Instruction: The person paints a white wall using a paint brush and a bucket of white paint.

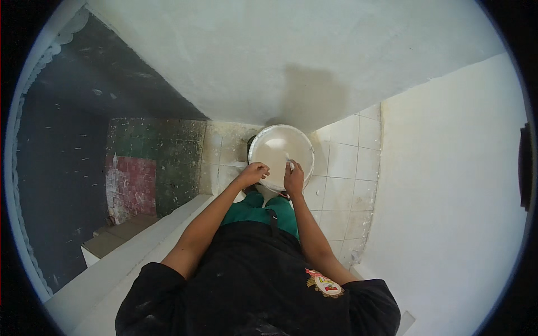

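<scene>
A round tub point(255, 140) with a white rim stands in front of my legs. Its inside is pale beige, and a small whitish bit shows near the middle. My right hand point(293, 180) is over the tub's near right side, fingers closed around a small whitish piece point(291, 166) whose kind I cannot make out. Over the near left rim is my left hand point(255, 172), its fingers curled together. Whether anything is between those fingers is too small to tell.
A bare plastered wall point(224, 61) rises just beyond the tub, and a pale wall point(448, 185) stands at my right. White floor tiles point(342, 159) are stained. On the left, a white ledge point(140, 263) borders a lower area with speckled red and green tiles point(134, 179) and a brown box point(120, 234).
</scene>
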The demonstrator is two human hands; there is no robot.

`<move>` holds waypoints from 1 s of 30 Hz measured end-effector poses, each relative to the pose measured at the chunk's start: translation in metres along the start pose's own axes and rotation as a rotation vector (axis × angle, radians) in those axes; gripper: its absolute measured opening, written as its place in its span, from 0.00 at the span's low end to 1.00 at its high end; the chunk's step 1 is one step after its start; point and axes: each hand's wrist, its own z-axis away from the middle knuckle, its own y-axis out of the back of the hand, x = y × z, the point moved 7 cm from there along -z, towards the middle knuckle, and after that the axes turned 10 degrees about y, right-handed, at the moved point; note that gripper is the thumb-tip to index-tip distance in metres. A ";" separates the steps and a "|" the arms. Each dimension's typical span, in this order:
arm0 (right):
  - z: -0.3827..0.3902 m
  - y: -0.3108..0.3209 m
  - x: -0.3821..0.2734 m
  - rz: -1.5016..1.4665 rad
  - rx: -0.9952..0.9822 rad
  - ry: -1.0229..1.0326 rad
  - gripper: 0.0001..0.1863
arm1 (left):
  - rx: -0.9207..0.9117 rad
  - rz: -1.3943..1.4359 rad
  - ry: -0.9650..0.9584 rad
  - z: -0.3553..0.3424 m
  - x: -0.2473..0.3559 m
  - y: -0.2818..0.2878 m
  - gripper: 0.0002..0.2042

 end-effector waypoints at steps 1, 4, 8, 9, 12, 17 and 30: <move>-0.002 -0.001 -0.003 -0.014 -0.043 0.001 0.15 | 0.009 -0.008 0.019 0.001 -0.002 0.002 0.14; 0.004 0.002 -0.017 0.099 -0.051 0.039 0.15 | 0.008 -0.007 0.020 0.000 -0.003 0.000 0.15; 0.007 -0.005 -0.007 0.127 -0.239 0.103 0.14 | 0.017 -0.075 0.118 0.002 0.003 -0.018 0.15; 0.009 -0.002 0.001 0.158 -0.197 0.078 0.14 | 0.013 -0.078 0.117 0.003 0.009 -0.028 0.15; 0.005 -0.009 -0.009 0.119 -0.249 0.099 0.15 | 0.023 -0.015 0.093 0.011 -0.003 -0.025 0.16; 0.014 -0.010 0.004 0.093 -0.224 0.164 0.15 | 0.091 0.051 0.130 0.026 -0.003 -0.040 0.15; 0.039 -0.004 0.090 -1.359 -0.023 -0.872 0.19 | 0.180 0.140 0.081 0.045 -0.012 -0.061 0.15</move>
